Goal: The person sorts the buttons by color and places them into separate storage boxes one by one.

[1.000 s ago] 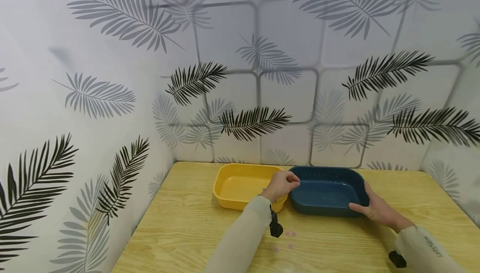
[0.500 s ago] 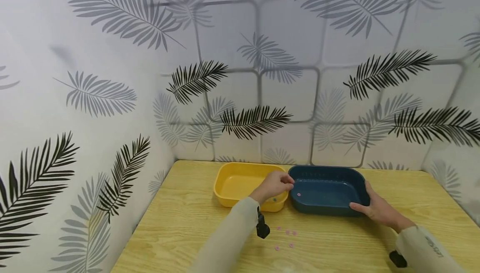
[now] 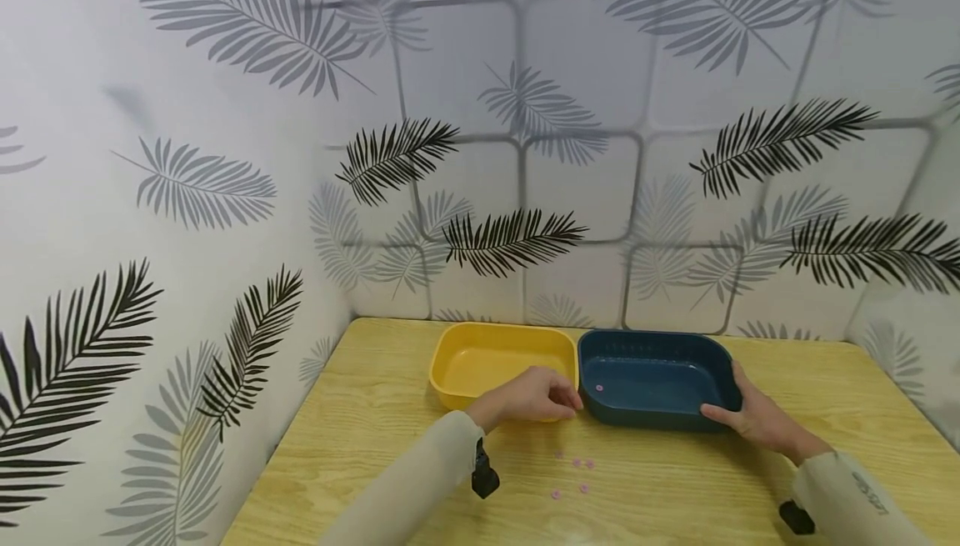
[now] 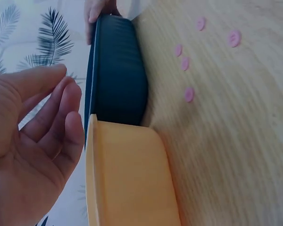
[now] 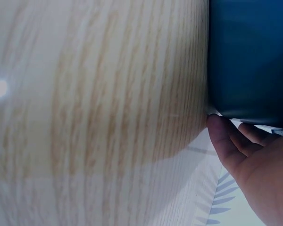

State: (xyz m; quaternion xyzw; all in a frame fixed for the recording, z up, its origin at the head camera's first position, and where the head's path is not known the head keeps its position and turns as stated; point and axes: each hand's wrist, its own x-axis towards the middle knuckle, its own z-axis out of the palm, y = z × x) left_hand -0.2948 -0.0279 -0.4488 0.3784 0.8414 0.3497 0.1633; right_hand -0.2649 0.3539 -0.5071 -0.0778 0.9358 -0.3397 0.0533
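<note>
My left hand (image 3: 531, 397) hovers over the front right part of a yellow plastic basin (image 3: 468, 363), fingers loosely bent. In the left wrist view nothing shows between its thumb and fingers. Beside the yellow basin stands a dark blue basin (image 3: 651, 383), the two almost touching. My right hand (image 3: 761, 414) holds the blue basin by its right end, thumb at the front and fingers along the side. One small pink button (image 3: 599, 388) lies inside the blue basin. Several pink buttons (image 4: 189, 94) are scattered on the table before the basins.
The wood-grain table (image 3: 360, 446) reaches back to a wall (image 3: 465, 71) with a leaf pattern. A second patterned wall (image 3: 172, 279) rises along the left side. Both basins stand near the table's back edge.
My left hand has moved from the blue basin's left rim leftward and down towards the yellow basin's front. A pink button has come into view inside the blue basin. My right hand stays put.
</note>
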